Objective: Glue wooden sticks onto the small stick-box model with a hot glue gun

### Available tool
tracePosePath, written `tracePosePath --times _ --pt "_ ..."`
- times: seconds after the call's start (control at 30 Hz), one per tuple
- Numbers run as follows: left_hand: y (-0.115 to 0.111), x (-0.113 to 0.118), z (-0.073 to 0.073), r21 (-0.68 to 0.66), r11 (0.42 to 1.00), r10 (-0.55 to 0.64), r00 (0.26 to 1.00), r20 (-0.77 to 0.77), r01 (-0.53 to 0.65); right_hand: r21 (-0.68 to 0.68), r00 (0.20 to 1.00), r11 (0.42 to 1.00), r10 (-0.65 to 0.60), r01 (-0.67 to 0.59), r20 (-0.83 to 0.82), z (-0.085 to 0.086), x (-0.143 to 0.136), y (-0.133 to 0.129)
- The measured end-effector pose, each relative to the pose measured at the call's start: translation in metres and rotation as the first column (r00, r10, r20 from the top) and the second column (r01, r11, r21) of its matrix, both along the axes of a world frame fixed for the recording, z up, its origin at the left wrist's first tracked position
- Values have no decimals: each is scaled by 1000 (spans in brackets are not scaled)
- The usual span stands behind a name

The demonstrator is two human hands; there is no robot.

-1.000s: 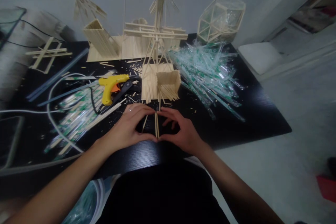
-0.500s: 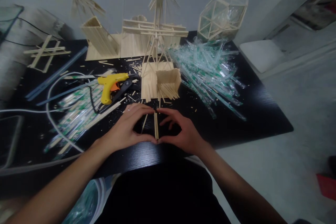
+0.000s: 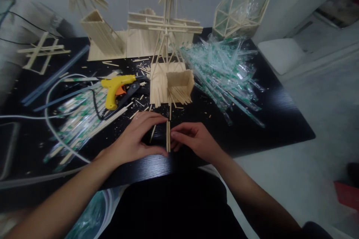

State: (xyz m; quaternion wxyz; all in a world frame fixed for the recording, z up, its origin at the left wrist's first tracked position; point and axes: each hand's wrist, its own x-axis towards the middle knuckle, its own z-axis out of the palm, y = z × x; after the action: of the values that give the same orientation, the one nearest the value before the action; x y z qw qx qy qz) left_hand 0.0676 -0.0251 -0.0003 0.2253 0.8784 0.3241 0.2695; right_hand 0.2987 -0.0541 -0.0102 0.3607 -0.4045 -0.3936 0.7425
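A few short wooden sticks stand side by side near the front of the black table. My left hand curves around their left side, thumb at the near end and fingertips at the far end, gripping them lengthwise. My right hand is just to their right, its thumb and fingers drawn close together beside the sticks; whether something small is between them is hidden. Beyond both hands sits a wooden stick box on a flat stick panel, with loose sticks in and beside it.
A yellow glue gun lies left of centre, by a white cable and wrapped sticks. Empty plastic wrappers are heaped at the right. Wooden structures stand along the back. The black table ends near my body.
My right hand has let go of the ends of the sticks, and its thumb and fingers have come together beside them. My left hand still spans them. The view has shifted slightly.
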Motion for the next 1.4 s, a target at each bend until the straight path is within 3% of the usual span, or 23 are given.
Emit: tracePosePath --times 1.4 --pt "-6 -1 -2 -115 993 -16 1000 4 17 18 1000 1000 11 -11 27 4 -5 3"
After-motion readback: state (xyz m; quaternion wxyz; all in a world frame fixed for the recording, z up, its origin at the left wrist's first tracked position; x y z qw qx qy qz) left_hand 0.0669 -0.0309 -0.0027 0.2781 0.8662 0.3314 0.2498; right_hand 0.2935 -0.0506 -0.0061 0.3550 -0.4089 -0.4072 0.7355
